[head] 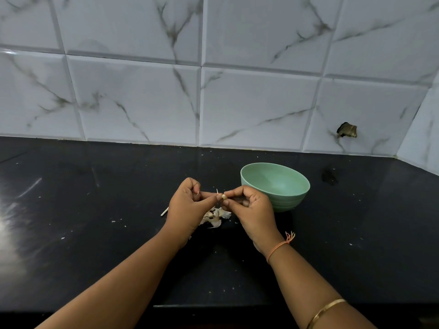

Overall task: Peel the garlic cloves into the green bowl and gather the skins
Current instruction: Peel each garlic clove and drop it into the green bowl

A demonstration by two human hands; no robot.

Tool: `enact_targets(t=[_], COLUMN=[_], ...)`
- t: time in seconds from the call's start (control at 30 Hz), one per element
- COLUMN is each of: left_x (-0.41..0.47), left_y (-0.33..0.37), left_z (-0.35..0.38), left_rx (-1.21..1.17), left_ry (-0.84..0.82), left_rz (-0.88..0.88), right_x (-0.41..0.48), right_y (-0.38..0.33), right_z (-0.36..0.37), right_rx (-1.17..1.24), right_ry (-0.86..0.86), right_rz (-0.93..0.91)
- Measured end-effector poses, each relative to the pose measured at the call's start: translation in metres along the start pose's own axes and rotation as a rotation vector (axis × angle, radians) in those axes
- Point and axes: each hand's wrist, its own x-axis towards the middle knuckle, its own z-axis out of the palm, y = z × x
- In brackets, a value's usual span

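Note:
A small pale garlic clove (223, 197) is held above the black counter, pinched between the fingertips of both hands. My left hand (190, 207) grips it from the left and my right hand (249, 207) from the right. A thin sliver of skin sticks up beside the clove. Below the hands lies a small heap of white garlic skins (217, 216). The green bowl (278, 184) stands just behind and to the right of my right hand; the part of its inside that shows looks bare.
The black counter (95, 233) carries scattered white skin flecks. A thin white stalk piece (164, 212) lies left of my left hand. A marble-tiled wall (213, 79) rises behind, with a side wall at the far right. A dark smudge (329, 177) marks the counter right of the bowl.

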Motion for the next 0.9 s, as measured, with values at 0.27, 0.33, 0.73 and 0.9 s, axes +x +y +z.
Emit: enact_targets(t=[0.27,0.33,0.73,0.9], left_x=[0.002,0.002,0.007,0.007], left_y=[-0.005,-0.006,-0.015,-0.015], left_z=[0.000,-0.001,-0.001,-0.002], left_rx=[0.065,0.097,0.256,0.302], left_ry=[-0.019,-0.004,0.090,0.123], left_rz=[-0.004,-0.003,0.007,-0.005], right_x=[-0.001,-0.001,0.000,-0.001], right_y=[0.001,0.002,0.000,-0.002], right_z=[0.000,0.000,0.003,0.002], right_rx=[-0.076,-0.118,-0.072,-0.016], right_ry=[-0.011,-0.008,0.001,0.008], right_rz=[-0.006,-0.019,0.030,0.030])
